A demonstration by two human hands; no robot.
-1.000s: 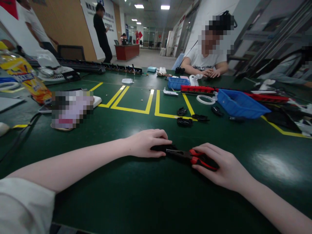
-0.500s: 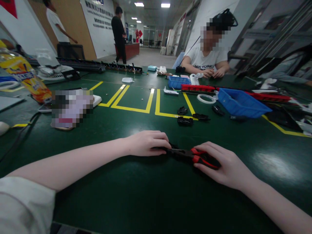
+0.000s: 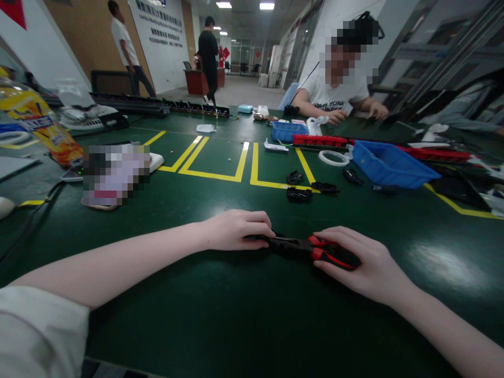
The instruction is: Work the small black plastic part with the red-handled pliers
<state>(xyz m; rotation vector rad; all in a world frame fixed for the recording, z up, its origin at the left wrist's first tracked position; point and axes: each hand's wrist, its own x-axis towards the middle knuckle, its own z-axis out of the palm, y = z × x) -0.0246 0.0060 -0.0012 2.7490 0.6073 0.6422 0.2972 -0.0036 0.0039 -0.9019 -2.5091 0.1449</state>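
Note:
My right hand [image 3: 354, 262] is closed round the red and black handles of a pair of pliers [image 3: 303, 247], whose jaws point left. At the jaw tips my left hand [image 3: 240, 231] pinches a small black part [image 3: 255, 239], mostly covered by the fingers. The jaws reach that part, but whether they grip it I cannot tell. Beyond the pliers, several similar-looking black pieces [image 3: 299, 195] lie on the green table near yellow tape.
A blue tray [image 3: 394, 165], a white ring [image 3: 333, 158] and a red strip [image 3: 321, 142] lie to the right. On the left are a phone [image 3: 114, 176] and a yellow drink bottle [image 3: 47, 126]. A person [image 3: 334, 94] sits across the table [image 3: 220, 315].
My hands and the pliers have barely shifted; the handles look slightly further apart. The seated person's hands have moved apart, one holding something pale. Two people behind have walked to the right.

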